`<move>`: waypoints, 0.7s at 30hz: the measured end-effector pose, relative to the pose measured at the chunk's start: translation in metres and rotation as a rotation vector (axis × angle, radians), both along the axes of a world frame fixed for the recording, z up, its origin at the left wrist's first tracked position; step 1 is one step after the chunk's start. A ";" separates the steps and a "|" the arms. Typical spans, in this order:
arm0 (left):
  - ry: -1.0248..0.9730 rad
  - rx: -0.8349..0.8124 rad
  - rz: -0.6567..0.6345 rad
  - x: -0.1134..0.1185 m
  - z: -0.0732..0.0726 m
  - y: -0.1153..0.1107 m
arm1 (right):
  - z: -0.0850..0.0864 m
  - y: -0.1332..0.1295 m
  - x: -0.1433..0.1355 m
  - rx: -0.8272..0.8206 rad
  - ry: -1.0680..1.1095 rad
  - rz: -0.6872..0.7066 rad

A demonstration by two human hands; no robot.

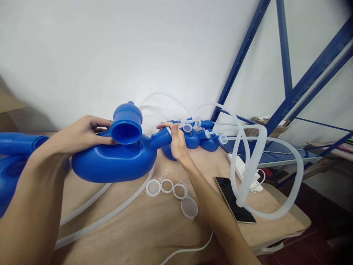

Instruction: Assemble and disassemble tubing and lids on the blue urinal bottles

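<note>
A blue plastic bottle (pixel 116 163) with a wide round opening on top is held above the table. My left hand (pixel 92 134) grips its handle beside a blue cup-shaped piece (pixel 127 125), thumb and fingers around it. At the right end of the bottle, my right hand (pixel 176 141) is wrapped on the neck (pixel 160 138), its fingers partly hidden behind it. Below, translucent ring caps (pixel 153 187) and a round mesh-like lid (pixel 189 207) lie on the table.
More blue bottles (pixel 191 139) with clear hoses (pixel 299 173) stand behind and right. Another blue bottle (pixel 8 176) is at the left edge. A black phone (pixel 234 200), a white power strip (pixel 244 171) and a blue metal rack (pixel 239 59) are at the right.
</note>
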State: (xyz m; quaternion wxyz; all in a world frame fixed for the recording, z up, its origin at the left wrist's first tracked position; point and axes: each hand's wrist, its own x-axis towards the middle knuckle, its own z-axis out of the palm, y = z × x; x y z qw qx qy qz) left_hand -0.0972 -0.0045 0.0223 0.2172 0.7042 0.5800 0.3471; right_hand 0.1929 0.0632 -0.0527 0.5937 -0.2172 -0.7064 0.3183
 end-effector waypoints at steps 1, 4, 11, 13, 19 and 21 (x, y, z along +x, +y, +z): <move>0.001 -0.004 0.000 0.001 0.000 0.000 | 0.001 0.000 0.002 -0.007 -0.032 0.051; 0.020 -0.011 0.009 0.007 -0.001 0.001 | 0.006 -0.004 0.005 0.005 -0.127 0.193; -0.075 0.020 0.006 0.017 -0.002 0.004 | 0.012 0.000 0.013 0.059 -0.030 0.048; -0.103 0.019 -0.027 0.016 -0.002 0.003 | 0.008 0.005 0.015 0.004 -0.024 0.062; -0.104 0.022 -0.032 0.017 -0.002 0.001 | 0.002 0.008 0.016 0.098 -0.022 0.143; -0.101 0.028 -0.020 0.017 -0.001 0.000 | 0.005 0.006 0.017 0.184 -0.041 0.135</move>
